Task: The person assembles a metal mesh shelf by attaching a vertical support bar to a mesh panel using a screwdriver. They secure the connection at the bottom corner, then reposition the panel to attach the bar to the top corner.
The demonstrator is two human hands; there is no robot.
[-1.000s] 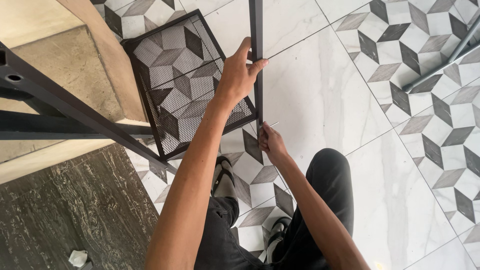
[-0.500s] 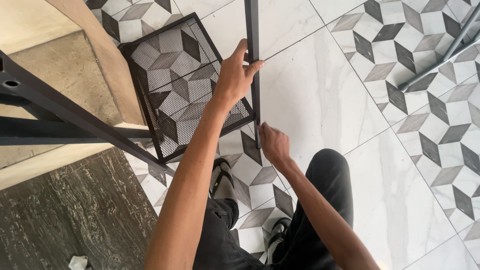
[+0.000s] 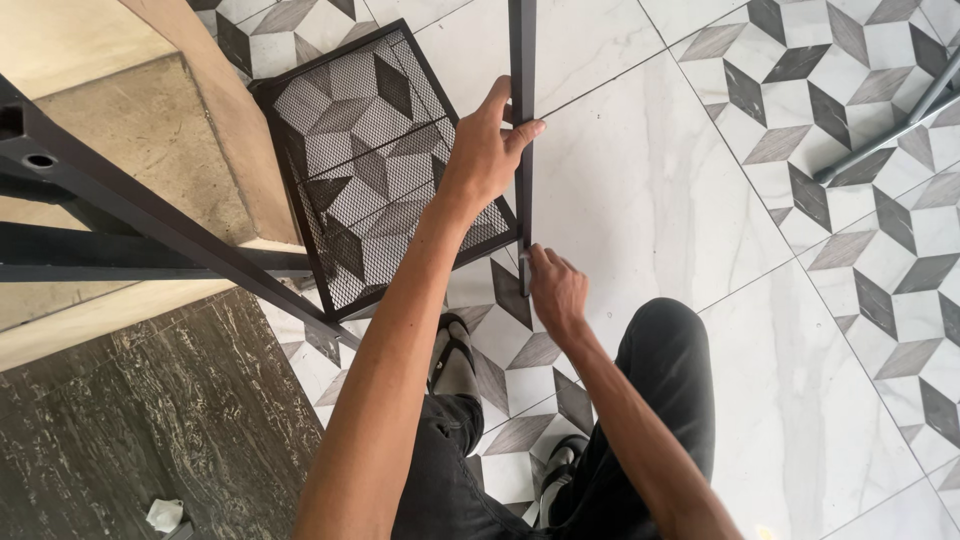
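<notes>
Left hand (image 3: 487, 150) wraps around 1 black metal upright (image 3: 521, 110), beside the mesh panel (image 3: 375, 160) above the tiled floor (image 3: 650, 200). Right hand (image 3: 556, 290) pinches at the upright's lower end; whatever it grips is hidden. Upright's top is cut off.

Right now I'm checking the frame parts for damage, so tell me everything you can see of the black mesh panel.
The black mesh panel is a roughly square sheet of fine perforated metal in a thin dark frame, with a slim bar crossing its middle. The patterned floor tiles show through it. It sits tilted above the floor, one edge against the black upright bar. The left hand grips that bar beside the panel; the right hand touches the bar's lower end near the panel's corner. No damage shows.
</notes>
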